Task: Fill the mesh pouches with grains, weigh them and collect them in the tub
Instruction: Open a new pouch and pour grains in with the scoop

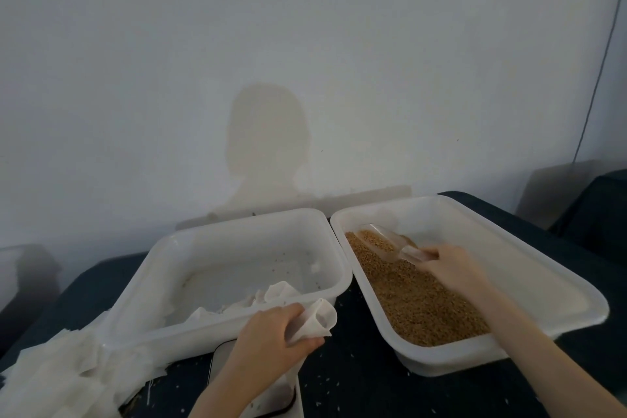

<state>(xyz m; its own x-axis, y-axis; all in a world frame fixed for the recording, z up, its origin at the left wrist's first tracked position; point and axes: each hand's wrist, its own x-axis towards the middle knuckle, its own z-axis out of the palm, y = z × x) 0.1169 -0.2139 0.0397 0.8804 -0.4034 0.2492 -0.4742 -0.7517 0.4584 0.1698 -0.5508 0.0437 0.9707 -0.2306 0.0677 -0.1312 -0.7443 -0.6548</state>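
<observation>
My left hand point(271, 332) grips a white mesh pouch point(319, 317) with its mouth held open, just in front of the left white tub point(237, 326). That tub holds a few white pouches point(271, 295) near its front wall. My right hand point(451, 268) holds the handle of a clear plastic scoop point(386, 244), which lies in the brown grains point(417, 302) inside the right white tub point(509, 356). A white scale point(281, 400) sits under my left forearm, mostly hidden.
A heap of empty white mesh pouches point(57, 373) lies at the front left of the dark table point(356, 380). Loose grains are scattered on the cloth. A bare wall stands close behind both tubs.
</observation>
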